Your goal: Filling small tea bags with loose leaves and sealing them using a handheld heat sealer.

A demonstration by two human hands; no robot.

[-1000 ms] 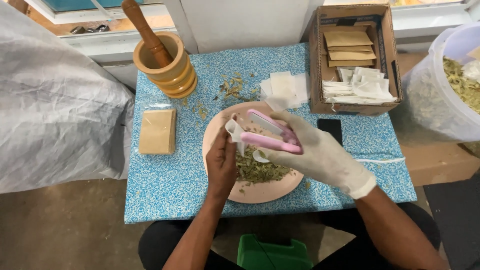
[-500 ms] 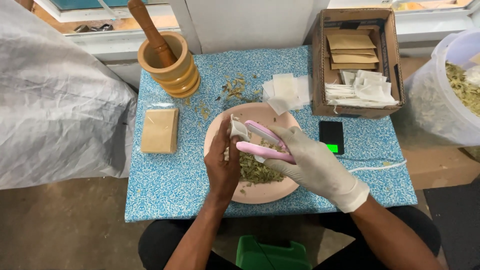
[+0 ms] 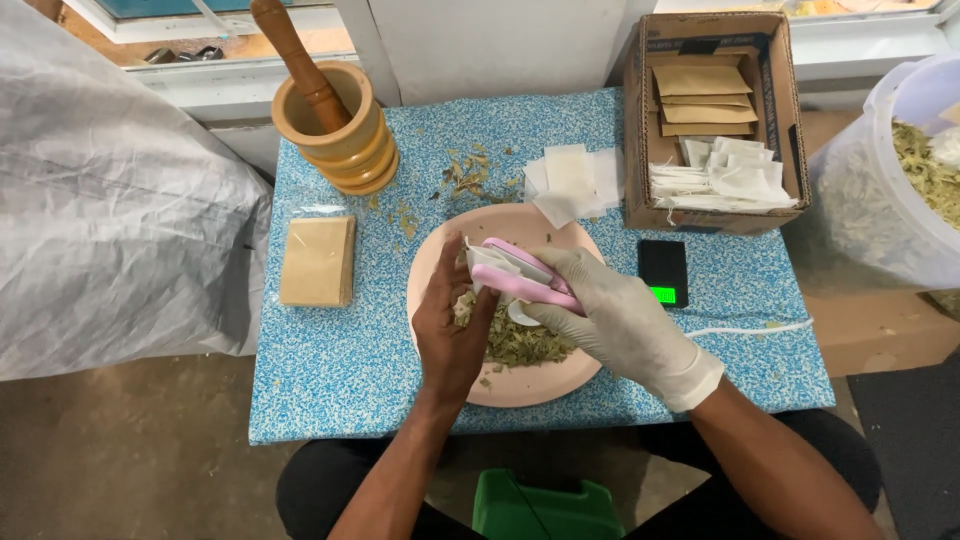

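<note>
Left hand: bare left hand pinches a small white sachet above the pink plate, fingers closed on its lower part.
Sachet position: directly between both hands, its top edge fed into the sealer's mouth.
Sealer: pink clamp sealer, long axis running from the sachet rightward toward the gloved palm.
Right hand: gloved right hand wraps the sealer, squeezing it.
Nearer hand: left hand holds the sachet.
Change: sealer arms were apart a second ago; now nearly closed over the sachet.
</note>
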